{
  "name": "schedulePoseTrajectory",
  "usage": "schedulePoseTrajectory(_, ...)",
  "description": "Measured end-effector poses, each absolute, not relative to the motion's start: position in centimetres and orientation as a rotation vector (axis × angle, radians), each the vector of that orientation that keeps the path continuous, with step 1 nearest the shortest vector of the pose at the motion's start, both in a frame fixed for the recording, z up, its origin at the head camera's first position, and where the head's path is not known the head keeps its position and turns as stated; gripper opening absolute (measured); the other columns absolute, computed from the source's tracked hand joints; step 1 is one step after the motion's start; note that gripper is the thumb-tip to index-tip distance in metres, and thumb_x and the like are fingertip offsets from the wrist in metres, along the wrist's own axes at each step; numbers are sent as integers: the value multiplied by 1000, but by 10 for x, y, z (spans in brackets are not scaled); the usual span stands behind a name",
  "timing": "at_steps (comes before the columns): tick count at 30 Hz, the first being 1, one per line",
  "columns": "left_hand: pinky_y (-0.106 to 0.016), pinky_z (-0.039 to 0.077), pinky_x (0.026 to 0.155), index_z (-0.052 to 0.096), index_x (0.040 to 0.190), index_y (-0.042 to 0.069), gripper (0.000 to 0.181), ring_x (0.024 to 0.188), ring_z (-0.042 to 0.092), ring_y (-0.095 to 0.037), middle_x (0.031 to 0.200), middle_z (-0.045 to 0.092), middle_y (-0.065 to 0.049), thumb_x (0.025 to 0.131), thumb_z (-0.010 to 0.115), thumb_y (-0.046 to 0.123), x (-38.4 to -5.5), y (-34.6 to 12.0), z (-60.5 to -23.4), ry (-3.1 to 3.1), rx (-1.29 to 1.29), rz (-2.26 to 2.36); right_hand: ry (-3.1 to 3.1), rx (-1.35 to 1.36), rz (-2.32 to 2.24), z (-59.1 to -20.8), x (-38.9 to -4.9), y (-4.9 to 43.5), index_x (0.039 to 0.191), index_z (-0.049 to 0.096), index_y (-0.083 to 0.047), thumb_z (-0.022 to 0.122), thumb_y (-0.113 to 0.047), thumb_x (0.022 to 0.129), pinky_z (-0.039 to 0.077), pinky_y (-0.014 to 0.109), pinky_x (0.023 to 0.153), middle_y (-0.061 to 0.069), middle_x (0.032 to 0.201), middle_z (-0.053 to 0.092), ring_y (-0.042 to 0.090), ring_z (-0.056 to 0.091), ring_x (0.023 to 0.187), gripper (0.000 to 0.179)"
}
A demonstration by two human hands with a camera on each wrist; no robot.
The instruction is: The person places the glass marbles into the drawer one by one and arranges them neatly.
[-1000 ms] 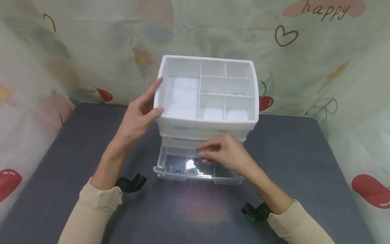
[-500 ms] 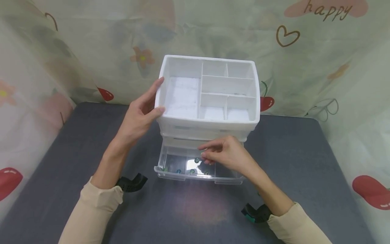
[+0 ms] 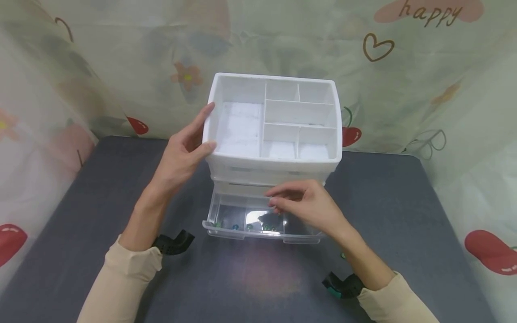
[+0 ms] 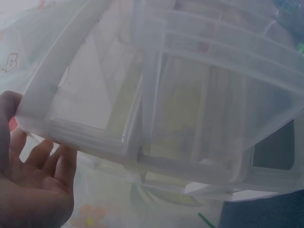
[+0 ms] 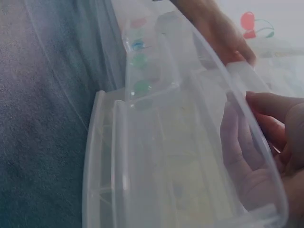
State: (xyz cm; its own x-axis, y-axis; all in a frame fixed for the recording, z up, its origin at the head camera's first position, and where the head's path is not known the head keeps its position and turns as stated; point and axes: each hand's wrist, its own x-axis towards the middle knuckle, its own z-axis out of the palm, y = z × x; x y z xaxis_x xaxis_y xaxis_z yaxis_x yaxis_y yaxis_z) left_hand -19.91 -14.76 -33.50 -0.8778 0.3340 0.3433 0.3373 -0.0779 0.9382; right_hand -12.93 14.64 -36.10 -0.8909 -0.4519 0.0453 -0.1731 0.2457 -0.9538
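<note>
A white desktop organizer (image 3: pixel 238 130) with a divided top tray stands on the table, its clear lower drawer (image 3: pixel 230 211) pulled out toward me. My left hand (image 3: pixel 181 152) grips the organizer's left side, thumb on the front corner of the rim. Over the right half of the drawer hovers my right hand (image 3: pixel 308 204), fingers loosely bent and thumb and index apart, with nothing seen between them. Several glass marbles lie along the drawer's front, among them a blue marble (image 3: pixel 236 227) and a green marble (image 5: pixel 142 86) in the right wrist view.
One green marble (image 3: pixel 343 255) lies on the dark grey table (image 3: pixel 383 215), beside my right forearm. A patterned curtain (image 3: pixel 141 67) hangs behind and at both sides of the table. Black wrist mounts (image 3: pixel 173 242) stick out from both wrists.
A marble pinched in my right fingers dropped into the drawer and rolled to the front beside the others. The right hand then shifted slightly right. My left hand kept its grip.
</note>
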Motion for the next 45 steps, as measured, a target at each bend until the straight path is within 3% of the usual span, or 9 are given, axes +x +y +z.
schedulePoseTrajectory(6,-24,42,100,34,156,23,69,145,31,-20,161,29,2,97,56,-4,-199,-148,-334,-2115,-785,-2183,2288,-584,-1780,-355,-125,159,108,74,-1,72,-4,90,57,37,75,10,96,74,34,71,80,18)
schedulePoseTrajectory(11,-24,42,100,34,156,23,68,145,32,-22,161,29,1,97,57,-2,-199,-148,-335,-2107,-792,-2190,2292,-512,-1842,-354,-124,170,108,74,1,72,-4,90,57,39,78,15,99,73,38,71,84,18)
schedulePoseTrajectory(17,-25,42,101,34,156,22,67,145,30,-22,162,28,0,97,58,-2,-200,-148,-336,-2098,-805,-2191,2367,-481,-1831,-356,-123,182,108,73,5,73,-5,90,57,35,77,10,95,74,29,71,81,21)
schedulePoseTrajectory(25,-25,40,103,34,156,20,68,146,29,-21,162,28,0,97,58,-2,-200,-147,-337,-2082,-822,-2194,2422,-449,-1842,-361,-118,201,108,71,7,73,-5,90,57,33,74,10,92,73,29,71,80,22)
schedulePoseTrajectory(33,-25,40,103,33,156,20,68,147,28,-20,162,28,2,97,57,-4,-199,-147,-336,-2085,-816,-2198,2509,-366,-1827,-370,-110,219,107,74,2,72,-4,90,56,30,75,6,94,74,21,71,81,18)
schedulePoseTrajectory(45,-25,41,100,35,155,18,67,145,30,-22,161,28,1,96,56,-6,-198,-146,-335,-2082,-785,-2196,2546,-184,-1730,-383,-97,244,107,74,-2,72,-15,93,55,30,76,9,92,74,22,70,81,20)
